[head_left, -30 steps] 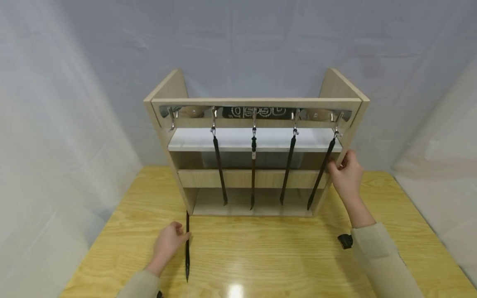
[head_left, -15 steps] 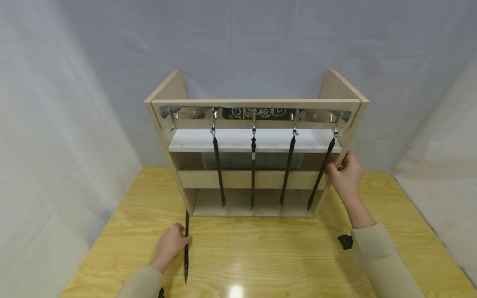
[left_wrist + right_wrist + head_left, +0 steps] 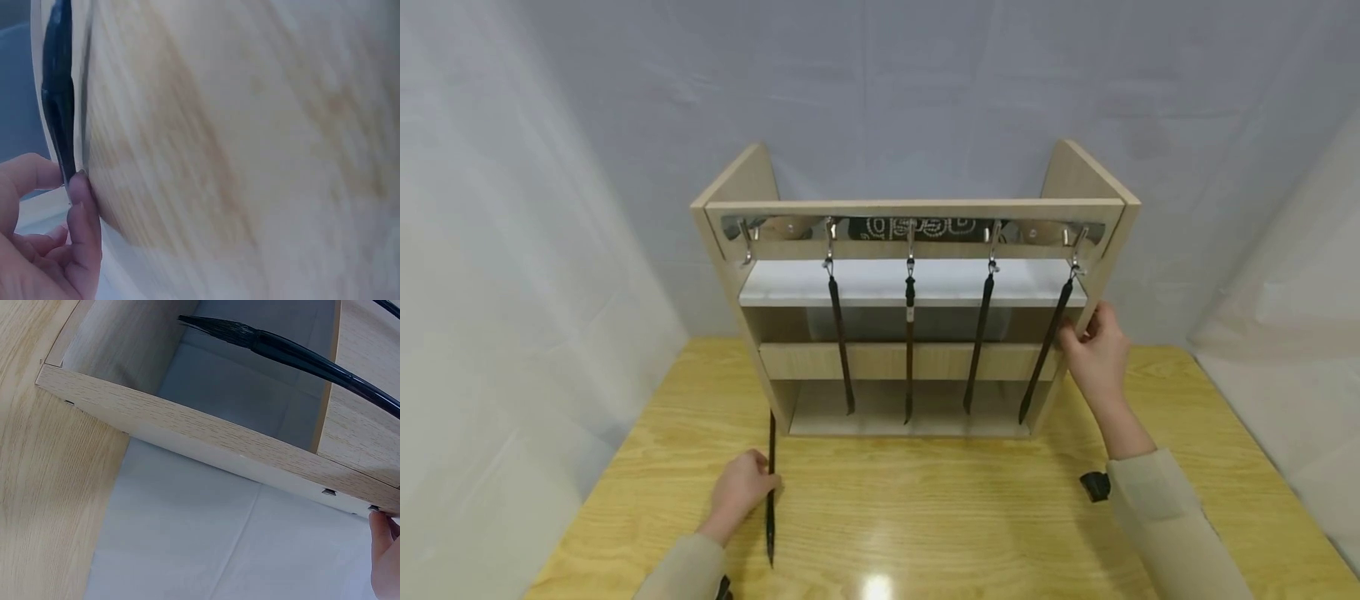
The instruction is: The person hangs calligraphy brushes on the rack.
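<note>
Brush (image 3: 771,492) lies flat on the wooden table (image 3: 970,517), just in front of the rack's (image 3: 917,208) left foot, bristle tip toward you. Your left hand (image 3: 739,493) rests beside it, with curled fingertips (image 3: 78,187) pinching its dark shaft. Your right hand (image 3: 1097,350) grips the rack's right side panel, fingers curled round its edge, right next to the rightmost hanging brush (image 3: 1045,350); four brushes hang from the hooks
</note>
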A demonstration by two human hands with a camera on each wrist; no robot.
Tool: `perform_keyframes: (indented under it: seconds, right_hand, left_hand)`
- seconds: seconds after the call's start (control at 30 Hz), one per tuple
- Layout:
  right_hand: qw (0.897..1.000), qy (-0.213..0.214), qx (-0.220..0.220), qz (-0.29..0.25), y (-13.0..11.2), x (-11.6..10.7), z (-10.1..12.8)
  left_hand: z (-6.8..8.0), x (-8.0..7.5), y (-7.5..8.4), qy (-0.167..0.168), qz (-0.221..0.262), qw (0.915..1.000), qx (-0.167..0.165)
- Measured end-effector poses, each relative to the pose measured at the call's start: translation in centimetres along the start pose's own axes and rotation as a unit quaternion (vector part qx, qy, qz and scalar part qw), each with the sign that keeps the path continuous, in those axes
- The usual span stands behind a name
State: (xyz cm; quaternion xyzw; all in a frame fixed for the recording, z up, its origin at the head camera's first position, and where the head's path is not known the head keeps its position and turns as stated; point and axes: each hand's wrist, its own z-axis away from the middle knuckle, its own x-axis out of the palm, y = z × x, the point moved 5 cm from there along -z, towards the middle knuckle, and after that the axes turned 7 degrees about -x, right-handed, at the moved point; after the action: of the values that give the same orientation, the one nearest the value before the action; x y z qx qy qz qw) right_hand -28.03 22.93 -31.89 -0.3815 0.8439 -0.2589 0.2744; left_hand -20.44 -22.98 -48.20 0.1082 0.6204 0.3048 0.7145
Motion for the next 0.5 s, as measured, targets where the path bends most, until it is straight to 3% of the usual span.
perform_keyframes:
  seconds: [0.2, 0.5]
  right_hand:
    - [1.0, 0.002, 0.0, 0.004, 0.1, 0.1, 0.0]
    - [1.0, 0.007, -0.007, 0.015, 0.1, 0.0, 0.0]
  left_hand:
    - [0.0, -0.5, -0.9, 0.01, 0.054, 0.9985, -0.007]
    - [0.4, -2.7, -1.7, 0.084, 0.132, 0.9874, -0.019]
